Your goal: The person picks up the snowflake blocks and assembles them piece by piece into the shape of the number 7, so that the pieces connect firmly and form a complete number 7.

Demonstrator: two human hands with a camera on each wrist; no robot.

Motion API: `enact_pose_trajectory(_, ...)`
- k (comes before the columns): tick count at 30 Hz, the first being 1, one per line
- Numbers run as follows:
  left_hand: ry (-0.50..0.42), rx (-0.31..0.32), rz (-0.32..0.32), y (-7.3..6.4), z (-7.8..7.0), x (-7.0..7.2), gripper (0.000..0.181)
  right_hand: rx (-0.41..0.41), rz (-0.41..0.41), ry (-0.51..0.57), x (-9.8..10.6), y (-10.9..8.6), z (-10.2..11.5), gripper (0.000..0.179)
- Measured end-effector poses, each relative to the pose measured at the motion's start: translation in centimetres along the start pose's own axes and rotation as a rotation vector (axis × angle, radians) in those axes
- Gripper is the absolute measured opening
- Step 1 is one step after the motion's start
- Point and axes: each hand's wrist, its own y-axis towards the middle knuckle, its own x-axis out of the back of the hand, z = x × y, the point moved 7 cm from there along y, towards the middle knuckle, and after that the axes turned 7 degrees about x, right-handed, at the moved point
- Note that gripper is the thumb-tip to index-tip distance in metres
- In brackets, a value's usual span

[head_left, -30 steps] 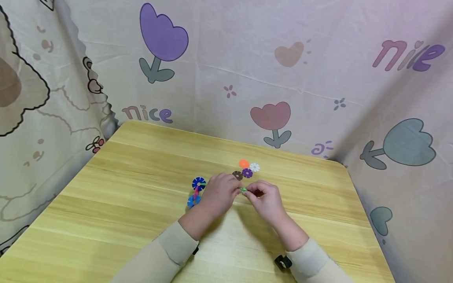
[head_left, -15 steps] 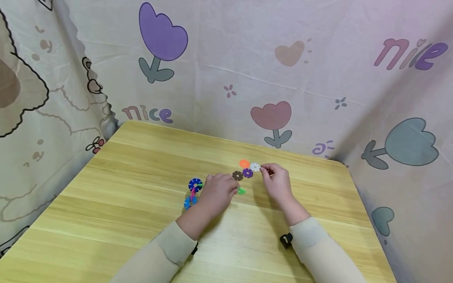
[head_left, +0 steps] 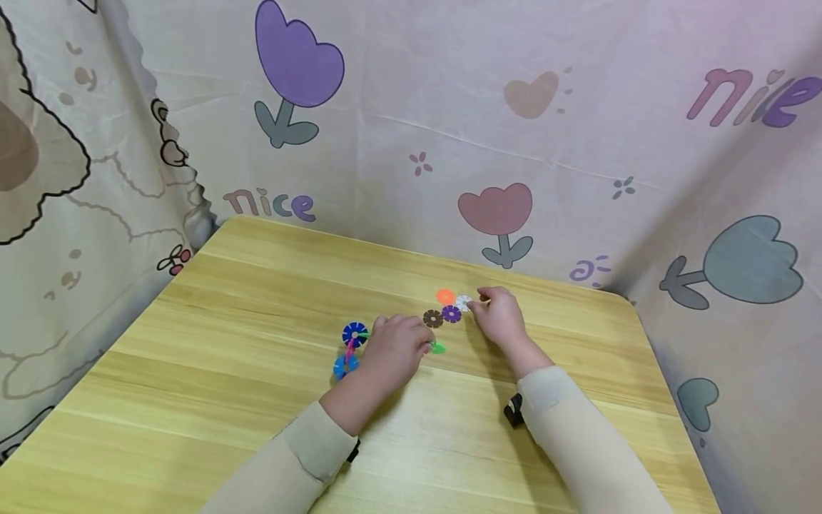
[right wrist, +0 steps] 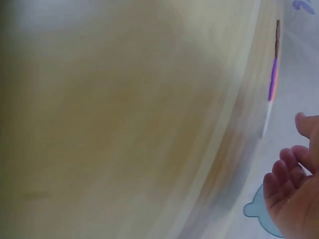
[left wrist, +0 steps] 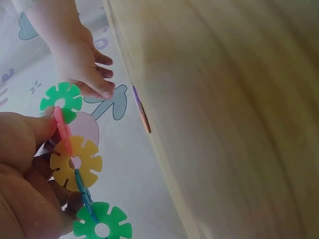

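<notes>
A chain of notched plastic discs is held in my left hand [head_left: 396, 351]. In the left wrist view, its thumb and fingers pinch a pink disc [left wrist: 63, 130], which links an end green disc [left wrist: 49, 102] to a yellow disc [left wrist: 91, 164]. Below follow a blue disc [left wrist: 83, 191] and another green one [left wrist: 117, 229]. Dark blue [head_left: 349, 330] and light blue [head_left: 340, 368] discs show left of this hand in the head view. My right hand [head_left: 504, 319] reaches over a white disc [head_left: 463, 303], thumb apart from loosely bent fingers, holding nothing visible.
Loose orange [head_left: 445, 295], purple [head_left: 452, 308] and brown [head_left: 428, 323] discs lie flat beside the white one. They rest on a wood-grain table [head_left: 270, 285]. A printed cloth [head_left: 385, 107] hangs behind the table's far edge.
My right hand has let go of the chain's green end and moved away, up and to the right, to the white disc. My left hand keeps its hold and stays nearly in place.
</notes>
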Motion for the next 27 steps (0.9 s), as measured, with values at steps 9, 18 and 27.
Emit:
enact_pose_trajectory(9,0.025,0.009,0.029,0.0,-0.1,0.1,0.014,-0.063,0.128,-0.071,-1.7,1.3,-0.9,0.054)
enact_pose_trajectory(18,0.02,0.022,0.038,0.1,0.0,0.1,0.015,-0.076,0.146,-0.092,-2.1,1.5,-1.0,0.048)
enact_pose_trajectory(27,0.011,0.015,0.025,0.0,0.1,0.2,0.014,-0.095,0.156,-0.096,-2.3,1.6,-0.9,0.044)
